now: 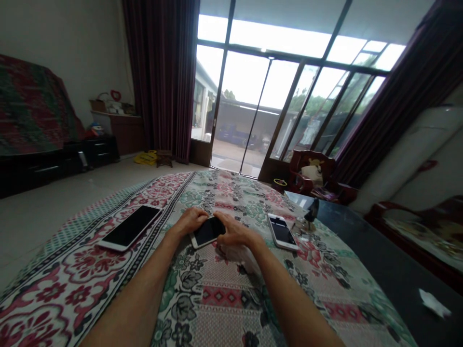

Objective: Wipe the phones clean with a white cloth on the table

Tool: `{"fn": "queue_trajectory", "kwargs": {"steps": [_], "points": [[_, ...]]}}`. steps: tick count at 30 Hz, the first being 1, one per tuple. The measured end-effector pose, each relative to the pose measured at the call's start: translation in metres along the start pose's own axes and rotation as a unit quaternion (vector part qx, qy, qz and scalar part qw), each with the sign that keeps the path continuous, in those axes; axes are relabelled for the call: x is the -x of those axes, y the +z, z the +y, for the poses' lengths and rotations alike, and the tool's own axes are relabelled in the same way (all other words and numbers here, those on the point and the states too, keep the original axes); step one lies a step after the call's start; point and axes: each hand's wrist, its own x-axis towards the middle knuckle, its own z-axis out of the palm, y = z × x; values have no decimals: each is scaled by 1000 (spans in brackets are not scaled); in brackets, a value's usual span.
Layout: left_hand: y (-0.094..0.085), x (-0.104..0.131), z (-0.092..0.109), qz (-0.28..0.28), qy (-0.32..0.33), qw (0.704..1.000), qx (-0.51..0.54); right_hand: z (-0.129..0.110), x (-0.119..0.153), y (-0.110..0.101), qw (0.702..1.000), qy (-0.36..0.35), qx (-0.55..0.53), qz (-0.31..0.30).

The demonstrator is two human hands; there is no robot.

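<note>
1. As the tablet (130, 227) lies face up left of the middle phone (207, 233), dark-screened and apart from both hands, its handling is judged either done or pending; cannot tell which.
2. Left hand (191, 220): closed on the left end of the middle phone, fingers curled, thumb toward its far edge. Forearm reaches in from near left.
3. Middle phone: between the hands, above the cloth (217, 318), screen up and dark. Judged mid-handling; no finished state evident. Resting or lifted: unclear.
4. Right hand (235, 232): gripping the right end of the middle phone, thumb and fingers bent around it. Forearm reaches in from near right.
5. Pale thing (243, 256): just to the near right of the middle phone, under the right hand; blurred. Whether held: cannot tell.
6. Right phone (282, 233): well right of the middle phone, face up, touched by neither hand. What remains for it: not shown.
</note>
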Motion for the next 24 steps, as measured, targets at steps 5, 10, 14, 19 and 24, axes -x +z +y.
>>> {"fn": "queue_trajectory", "kwargs": {"steps": [5,10,14,19,24], "points": [[-7,2,-2,2,-29,1000,7,8,-12,1,1000,11,25,-8],[-19,10,3,-129,-21,991,13,7,-12,-3,997,64,39,-3],[-12,7,3,-48,-11,994,-99,11,-2,-9,990,123,60,26],[1,-4,3,148,-106,980,-83,27,16,-6,980,178,24,88],[24,-12,15,99,-133,986,-10,25,18,8,974,179,30,137]]}}
